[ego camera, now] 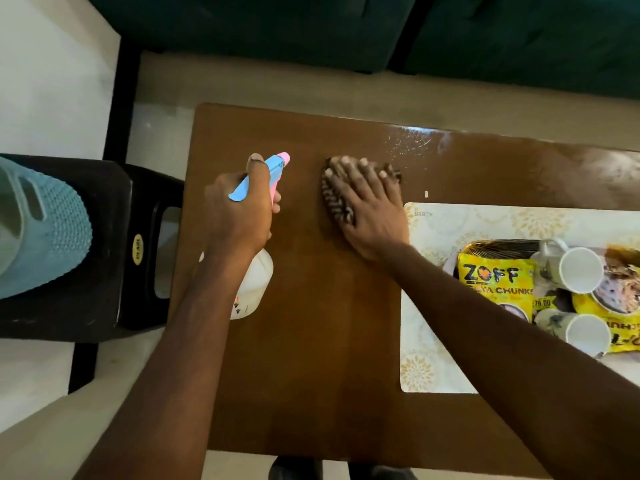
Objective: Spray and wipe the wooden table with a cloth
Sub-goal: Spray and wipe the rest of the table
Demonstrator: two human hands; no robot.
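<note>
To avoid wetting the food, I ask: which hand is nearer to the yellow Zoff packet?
Right. The right hand presses the cloth left of and beyond the yellow Zoff packet; the left hand grips the spray bottle farther left, near the table's left edge.

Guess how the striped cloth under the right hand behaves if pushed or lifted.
Probably floppy: the cloth lies bunched and flattened under the right hand, so it would likely drape when lifted. Likely slides easily, since the table looks glossy with spray droplets nearby. Seems light; flat fingers alone pin it.
</note>
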